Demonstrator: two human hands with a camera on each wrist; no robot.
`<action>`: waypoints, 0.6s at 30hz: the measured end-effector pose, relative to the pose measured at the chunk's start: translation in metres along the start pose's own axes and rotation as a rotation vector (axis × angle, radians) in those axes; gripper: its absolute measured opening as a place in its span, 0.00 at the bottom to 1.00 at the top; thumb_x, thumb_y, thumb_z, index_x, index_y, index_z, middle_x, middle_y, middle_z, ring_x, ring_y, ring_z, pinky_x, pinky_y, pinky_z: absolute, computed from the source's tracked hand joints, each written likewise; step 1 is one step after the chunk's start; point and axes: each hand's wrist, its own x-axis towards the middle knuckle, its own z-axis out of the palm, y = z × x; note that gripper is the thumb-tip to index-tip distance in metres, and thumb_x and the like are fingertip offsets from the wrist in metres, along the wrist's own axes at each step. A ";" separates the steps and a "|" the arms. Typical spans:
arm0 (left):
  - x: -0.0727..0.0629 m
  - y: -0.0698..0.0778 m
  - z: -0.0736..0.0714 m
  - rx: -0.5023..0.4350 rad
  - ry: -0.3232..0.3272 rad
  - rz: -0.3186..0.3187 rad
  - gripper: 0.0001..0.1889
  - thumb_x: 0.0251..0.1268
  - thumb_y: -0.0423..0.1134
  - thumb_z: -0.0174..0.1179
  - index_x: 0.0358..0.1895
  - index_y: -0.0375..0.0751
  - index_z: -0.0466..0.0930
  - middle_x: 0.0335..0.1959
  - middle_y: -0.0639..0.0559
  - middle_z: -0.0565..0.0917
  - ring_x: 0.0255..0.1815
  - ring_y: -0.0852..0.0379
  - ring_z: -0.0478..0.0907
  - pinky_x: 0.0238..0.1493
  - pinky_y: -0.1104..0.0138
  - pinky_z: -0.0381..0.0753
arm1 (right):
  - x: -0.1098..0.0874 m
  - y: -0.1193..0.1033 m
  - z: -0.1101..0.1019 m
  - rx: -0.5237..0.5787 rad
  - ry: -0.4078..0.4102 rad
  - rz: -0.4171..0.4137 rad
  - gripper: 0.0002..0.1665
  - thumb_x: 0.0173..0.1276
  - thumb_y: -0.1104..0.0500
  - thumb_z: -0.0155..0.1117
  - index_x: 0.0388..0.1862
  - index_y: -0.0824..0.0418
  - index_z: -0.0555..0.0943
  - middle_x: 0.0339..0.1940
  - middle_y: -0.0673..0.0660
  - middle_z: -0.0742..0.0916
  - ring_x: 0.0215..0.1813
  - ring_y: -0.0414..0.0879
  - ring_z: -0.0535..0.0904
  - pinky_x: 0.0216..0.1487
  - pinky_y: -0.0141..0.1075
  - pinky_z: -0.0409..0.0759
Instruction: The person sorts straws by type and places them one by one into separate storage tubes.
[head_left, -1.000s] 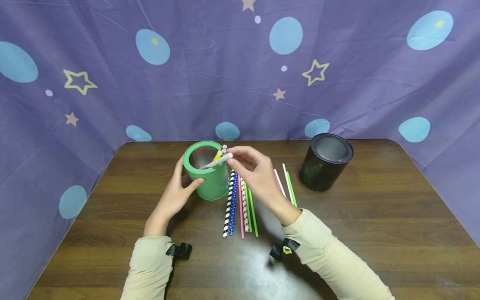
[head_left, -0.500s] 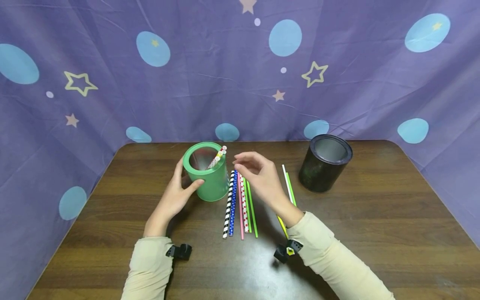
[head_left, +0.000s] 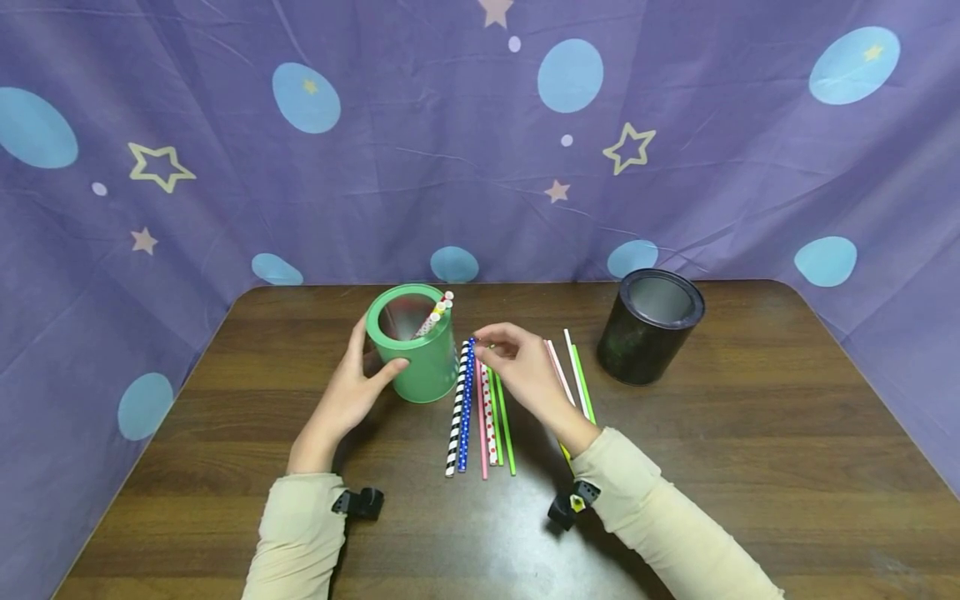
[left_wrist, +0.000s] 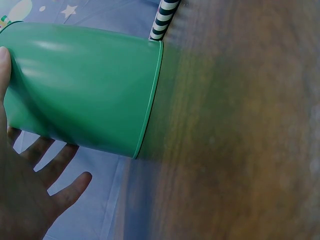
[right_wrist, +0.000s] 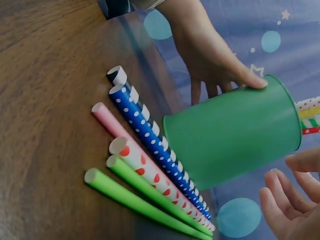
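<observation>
My left hand point(head_left: 352, 383) holds a green can point(head_left: 423, 367) around its side, thumb at the front and fingers behind. Several patterned paper straws point(head_left: 435, 315) lean at the right of its opening. Right of the can, a row of straws lies on the table: a black-and-white striped straw point(head_left: 456, 417), a blue dotted straw point(head_left: 466, 417), a pink straw point(head_left: 482, 425), a red-dotted white straw point(head_left: 491, 417) and green straws point(right_wrist: 145, 210). My right hand point(head_left: 521, 371) hovers over the row's far ends, fingers loosely bent, with no straw between them in the right wrist view.
A black can point(head_left: 648, 333) stands upright at the back right. Between it and my right hand lie more straws, among them a white straw point(head_left: 576, 367) and a green straw point(head_left: 585, 387), partly covered by my right arm. A purple curtain point(head_left: 480, 167) hangs behind the wooden table point(head_left: 750, 417).
My right hand has let go of a grey-white patterned straw, which now leans in the green can. It has moved right and down to the row of straws. The left hand stays put.
</observation>
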 end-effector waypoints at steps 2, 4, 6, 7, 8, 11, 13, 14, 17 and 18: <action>0.000 0.000 0.000 -0.001 -0.002 -0.001 0.47 0.70 0.48 0.62 0.80 0.63 0.36 0.78 0.38 0.52 0.70 0.31 0.62 0.65 0.36 0.62 | 0.001 0.003 0.000 -0.008 -0.005 0.012 0.12 0.62 0.68 0.69 0.45 0.68 0.85 0.38 0.60 0.89 0.37 0.48 0.83 0.43 0.36 0.81; 0.000 0.000 0.000 -0.002 -0.002 0.000 0.47 0.70 0.48 0.62 0.80 0.63 0.36 0.78 0.38 0.52 0.70 0.31 0.62 0.66 0.36 0.62 | 0.001 0.006 0.001 -0.014 -0.014 0.037 0.12 0.62 0.69 0.69 0.45 0.69 0.85 0.37 0.61 0.88 0.36 0.46 0.82 0.41 0.35 0.80; 0.000 0.000 0.000 -0.003 -0.002 0.000 0.47 0.70 0.48 0.62 0.80 0.63 0.36 0.78 0.39 0.52 0.70 0.31 0.62 0.66 0.36 0.61 | 0.003 0.010 0.001 -0.023 -0.027 0.060 0.12 0.61 0.70 0.69 0.45 0.70 0.84 0.36 0.61 0.88 0.34 0.45 0.81 0.38 0.33 0.80; 0.000 0.000 0.000 -0.003 -0.001 0.001 0.47 0.70 0.48 0.62 0.80 0.63 0.36 0.78 0.39 0.52 0.71 0.31 0.62 0.66 0.36 0.61 | 0.003 0.012 0.001 -0.024 -0.035 0.073 0.12 0.61 0.70 0.68 0.45 0.71 0.84 0.35 0.61 0.88 0.32 0.45 0.81 0.36 0.32 0.79; 0.000 0.000 0.000 -0.002 -0.001 0.001 0.47 0.70 0.48 0.62 0.80 0.63 0.36 0.78 0.39 0.52 0.71 0.31 0.61 0.66 0.36 0.62 | 0.004 0.014 0.001 -0.026 -0.045 0.087 0.12 0.61 0.71 0.68 0.45 0.72 0.84 0.34 0.61 0.88 0.31 0.46 0.81 0.33 0.31 0.79; 0.000 0.000 0.000 -0.001 0.000 0.002 0.47 0.70 0.48 0.62 0.80 0.63 0.36 0.79 0.40 0.51 0.71 0.31 0.61 0.65 0.36 0.62 | 0.006 0.018 0.001 -0.042 -0.076 0.120 0.13 0.60 0.73 0.66 0.45 0.73 0.83 0.32 0.62 0.87 0.29 0.52 0.82 0.29 0.30 0.78; 0.000 0.000 0.000 -0.002 -0.001 0.004 0.47 0.70 0.48 0.62 0.80 0.63 0.36 0.79 0.40 0.51 0.71 0.30 0.61 0.65 0.36 0.62 | 0.006 0.021 0.001 -0.067 -0.091 0.137 0.13 0.60 0.73 0.67 0.45 0.74 0.83 0.31 0.61 0.87 0.28 0.54 0.82 0.27 0.30 0.77; 0.000 0.000 0.000 -0.002 -0.002 0.004 0.48 0.70 0.47 0.62 0.80 0.63 0.36 0.79 0.40 0.51 0.71 0.30 0.61 0.65 0.36 0.62 | 0.007 0.021 0.000 -0.087 -0.098 0.142 0.13 0.59 0.73 0.67 0.44 0.73 0.83 0.30 0.61 0.87 0.28 0.53 0.82 0.27 0.30 0.77; 0.000 -0.001 -0.001 -0.007 -0.004 0.004 0.47 0.70 0.48 0.62 0.80 0.63 0.36 0.79 0.40 0.51 0.71 0.30 0.61 0.65 0.36 0.62 | 0.008 0.025 0.000 -0.158 -0.114 0.152 0.12 0.59 0.70 0.70 0.43 0.71 0.84 0.28 0.58 0.87 0.25 0.46 0.80 0.25 0.30 0.76; 0.000 -0.001 0.000 -0.007 -0.005 0.003 0.47 0.70 0.48 0.62 0.80 0.64 0.36 0.79 0.40 0.51 0.71 0.31 0.61 0.65 0.36 0.62 | 0.009 0.026 0.000 -0.185 -0.119 0.154 0.12 0.59 0.68 0.71 0.42 0.70 0.84 0.28 0.57 0.87 0.24 0.44 0.79 0.25 0.30 0.75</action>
